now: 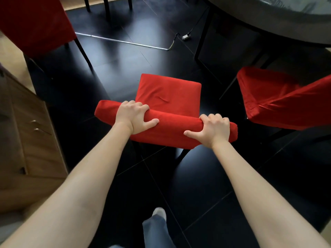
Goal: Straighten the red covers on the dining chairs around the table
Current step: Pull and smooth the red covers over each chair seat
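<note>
Head view: we see the left hand [131, 114] and right hand [214, 128], fingers [138, 106] clenched on the red cover [170, 126] atop the chair [168, 92] backrest, worktop [279, 18] beyond at far right.

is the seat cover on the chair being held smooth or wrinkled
Wrinkled. The seat cover shows a raised crease near its middle, while both hands, left hand and right hand, grip the backrest top.
</note>
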Available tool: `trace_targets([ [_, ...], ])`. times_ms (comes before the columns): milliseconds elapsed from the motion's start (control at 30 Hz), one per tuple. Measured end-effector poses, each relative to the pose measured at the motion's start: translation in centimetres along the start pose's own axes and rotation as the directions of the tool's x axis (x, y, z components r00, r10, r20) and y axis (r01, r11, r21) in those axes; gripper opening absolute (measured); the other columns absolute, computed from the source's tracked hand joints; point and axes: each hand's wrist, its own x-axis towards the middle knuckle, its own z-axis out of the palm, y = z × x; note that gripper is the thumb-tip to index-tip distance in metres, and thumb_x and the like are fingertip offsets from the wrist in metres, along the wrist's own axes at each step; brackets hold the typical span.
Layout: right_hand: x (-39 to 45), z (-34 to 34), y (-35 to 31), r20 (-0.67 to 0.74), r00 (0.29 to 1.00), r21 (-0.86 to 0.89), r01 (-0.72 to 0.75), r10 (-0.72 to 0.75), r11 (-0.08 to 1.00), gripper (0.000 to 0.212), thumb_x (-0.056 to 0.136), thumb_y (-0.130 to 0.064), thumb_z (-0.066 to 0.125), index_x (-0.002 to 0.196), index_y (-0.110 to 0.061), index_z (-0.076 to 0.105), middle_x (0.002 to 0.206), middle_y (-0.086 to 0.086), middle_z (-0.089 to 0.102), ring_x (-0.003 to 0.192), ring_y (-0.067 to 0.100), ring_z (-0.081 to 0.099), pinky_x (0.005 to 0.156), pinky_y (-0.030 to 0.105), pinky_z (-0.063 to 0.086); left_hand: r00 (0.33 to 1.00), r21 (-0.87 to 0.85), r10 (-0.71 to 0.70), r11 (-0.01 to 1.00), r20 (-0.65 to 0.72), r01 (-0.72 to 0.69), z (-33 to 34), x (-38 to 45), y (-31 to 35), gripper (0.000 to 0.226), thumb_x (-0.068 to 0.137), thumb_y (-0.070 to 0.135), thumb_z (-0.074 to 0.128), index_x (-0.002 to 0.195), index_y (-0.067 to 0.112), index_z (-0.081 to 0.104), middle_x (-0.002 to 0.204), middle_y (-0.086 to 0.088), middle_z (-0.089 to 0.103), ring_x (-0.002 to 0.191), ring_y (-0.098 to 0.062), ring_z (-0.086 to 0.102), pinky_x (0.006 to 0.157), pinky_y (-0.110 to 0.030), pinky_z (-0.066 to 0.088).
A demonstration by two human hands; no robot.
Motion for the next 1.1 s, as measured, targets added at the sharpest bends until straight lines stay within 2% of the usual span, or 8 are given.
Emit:
trace_targets([
  [300, -1.0, -0.2, -1.0, 0.026, 0.996, -0.013, -0.081, 0.081, 0.997, 0.094, 0.051, -0.096, 0.020, 0.089, -0.020, 0.062, 0.079, 0.001, 0.059, 0.081, 0.024, 0.054, 0.076, 0.038, 0.032, 0.999, -0.034, 0.037, 0.999, -0.024, -0.038, 0.5, -0.1, -0.9, 0.091, 0.066, 0.082, 0.010, 0.107, 0.023, 0.066, 0.101, -0.001, 0.069, 0.095, -0.025, 0.060, 0.084, -0.038, 0.039],
  [500, -4.8, -0.2, -3.4, 0.040, 0.979, -0.023, -0.200, 0.201, 0.980, 0.094, 0.054, -0.095, 0.021, 0.092, -0.020, 0.063, 0.080, 0.001, 0.061, 0.083, 0.023, 0.054, 0.077, 0.038, 0.034, 0.986, -0.059, 0.160, 0.985, -0.043, -0.162, 1.2, -0.9, -2.4, 0.084, 0.068, 0.082, 0.016, 0.101, 0.024, 0.068, 0.093, 0.000, 0.069, 0.090, -0.025, 0.060, 0.081, -0.038, 0.039],
  [700, -8.1, -0.3, -6.0, 0.042, 0.953, -0.036, -0.299, 0.300, 0.954, 0.094, 0.055, -0.095, 0.021, 0.095, -0.021, 0.064, 0.083, 0.000, 0.061, 0.085, 0.022, 0.054, 0.080, 0.039, 0.036, 0.960, -0.061, 0.277, 0.958, -0.047, -0.280, 1.2, -1.5, -3.7, 0.086, 0.068, 0.083, 0.015, 0.103, 0.024, 0.067, 0.096, 0.000, 0.069, 0.092, -0.024, 0.059, 0.082, -0.038, 0.039],
  [867, -7.7, -0.5, -6.0, 0.040, 0.950, -0.036, -0.307, 0.309, 0.951, 0.094, 0.055, -0.094, 0.023, 0.097, -0.021, 0.064, 0.086, -0.001, 0.061, 0.088, 0.022, 0.054, 0.081, 0.039, 0.037, 0.949, -0.041, 0.310, 0.949, -0.052, -0.312, 1.4, -0.9, -3.7, 0.086, 0.069, 0.082, 0.014, 0.103, 0.025, 0.067, 0.096, 0.001, 0.068, 0.091, -0.024, 0.058, 0.079, -0.038, 0.039],
  [1100, -5.5, -0.6, -5.4, 0.059, 0.951, -0.031, -0.303, 0.304, 0.953, 0.099, 0.053, -0.096, 0.014, 0.096, -0.022, 0.064, 0.084, -0.002, 0.060, 0.085, 0.021, 0.053, 0.078, 0.038, 0.036, 0.947, -0.013, 0.316, 0.948, -0.056, -0.317, 1.3, 1.5, -3.7, 0.086, 0.069, 0.082, 0.013, 0.102, 0.024, 0.067, 0.094, -0.001, 0.068, 0.088, -0.025, 0.057, 0.077, -0.038, 0.037],
])
